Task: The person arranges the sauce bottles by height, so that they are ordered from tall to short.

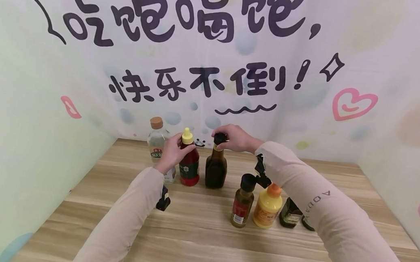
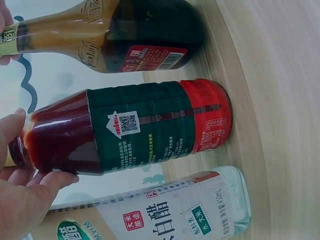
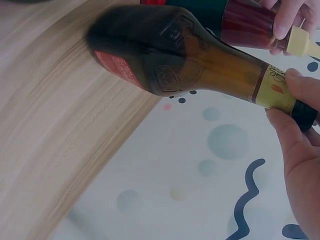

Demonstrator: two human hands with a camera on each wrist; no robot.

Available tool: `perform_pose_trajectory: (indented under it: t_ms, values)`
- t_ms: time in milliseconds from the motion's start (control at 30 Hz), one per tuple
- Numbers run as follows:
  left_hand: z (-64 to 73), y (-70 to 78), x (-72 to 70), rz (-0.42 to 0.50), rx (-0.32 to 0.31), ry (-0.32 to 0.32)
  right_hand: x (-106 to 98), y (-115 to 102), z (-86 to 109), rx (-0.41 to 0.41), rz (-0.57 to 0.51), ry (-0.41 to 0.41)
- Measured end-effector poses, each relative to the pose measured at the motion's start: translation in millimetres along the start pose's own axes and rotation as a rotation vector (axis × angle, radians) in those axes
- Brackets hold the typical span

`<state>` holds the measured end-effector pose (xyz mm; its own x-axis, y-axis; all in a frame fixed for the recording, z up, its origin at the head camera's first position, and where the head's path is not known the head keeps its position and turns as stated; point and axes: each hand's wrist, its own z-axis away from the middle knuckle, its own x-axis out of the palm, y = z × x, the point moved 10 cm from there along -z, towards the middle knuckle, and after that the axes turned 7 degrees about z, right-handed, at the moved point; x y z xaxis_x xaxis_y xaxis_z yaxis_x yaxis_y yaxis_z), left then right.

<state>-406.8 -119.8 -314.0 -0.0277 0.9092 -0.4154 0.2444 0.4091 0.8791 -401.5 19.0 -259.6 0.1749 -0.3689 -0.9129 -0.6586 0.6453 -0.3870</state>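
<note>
My left hand (image 1: 173, 152) grips a red sauce bottle (image 1: 190, 166) with a yellow nozzle cap, just below the cap. In the left wrist view, thumb and fingers curl round the neck of that sauce bottle (image 2: 145, 125), which has a dark green label. Right beside it, my right hand (image 1: 236, 137) holds a dark brown sauce bottle (image 1: 216, 170) by its neck. The right wrist view shows thumb and fingers pinching its yellow neck label (image 3: 276, 87) and black cap. Both bottles are upright; whether the brown one's base touches the table, I cannot tell.
A clear white vinegar bottle (image 1: 156, 143) with a brown cap stands left of the red one. Nearer on the right are a black-capped bottle (image 1: 242, 202), a yellow squeeze bottle (image 1: 267, 208) and a dark jar (image 1: 290, 213). A printed cloth (image 1: 196, 122) hangs behind the wooden table (image 1: 188, 235).
</note>
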Motion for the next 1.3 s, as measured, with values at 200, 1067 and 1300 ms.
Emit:
perform_pose_trajectory:
  t_ms: [200, 1067, 1300]
  values:
    - [0.6, -0.7, 1.4, -0.002, -0.011, -0.005, 2, 3, -1.2, 0.019, -0.001, 0.008]
    - [3.4, 1.1, 2.5, -0.037, -0.033, 0.016, 8, 14, 1.9, 0.135, -0.107, -0.030]
    - [6.0, -2.2, 6.4, -0.040, -0.054, 0.022, 8, 15, 3.6, 0.118, -0.124, -0.036]
